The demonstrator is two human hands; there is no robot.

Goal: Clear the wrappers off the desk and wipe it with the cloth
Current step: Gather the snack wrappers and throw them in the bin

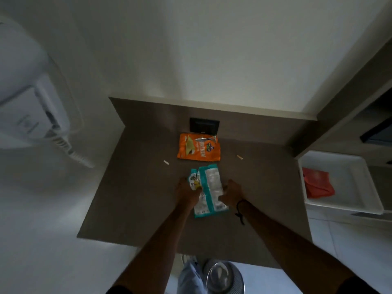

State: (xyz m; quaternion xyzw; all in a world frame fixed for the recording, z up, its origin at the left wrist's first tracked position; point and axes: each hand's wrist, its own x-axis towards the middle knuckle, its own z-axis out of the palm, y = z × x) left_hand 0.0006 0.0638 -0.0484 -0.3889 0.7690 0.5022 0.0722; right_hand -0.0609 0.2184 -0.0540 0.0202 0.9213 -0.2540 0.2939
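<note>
A teal and white wrapper (pixel 210 190) lies in the middle of the brown desk (pixel 131 198). My left hand (pixel 187 192) grips its crumpled left edge. My right hand (pixel 232 193) is closed on its right edge. An orange snack wrapper (pixel 198 150) lies flat farther back, near the wall. Two small pale scraps rest on the desk, one (pixel 166 162) to the left and one (pixel 239 157) to the right. A red cloth (pixel 317 185) lies folded in a white tray (pixel 347 172) at the right, beyond the desk edge.
A black socket plate (pixel 204 125) sits on the desk's back panel behind the orange wrapper. A round mesh bin (pixel 224 277) stands on the floor below the desk's front edge. A white phone with coiled cord (pixel 42 122) hangs on the left wall. Shelving rises at the right.
</note>
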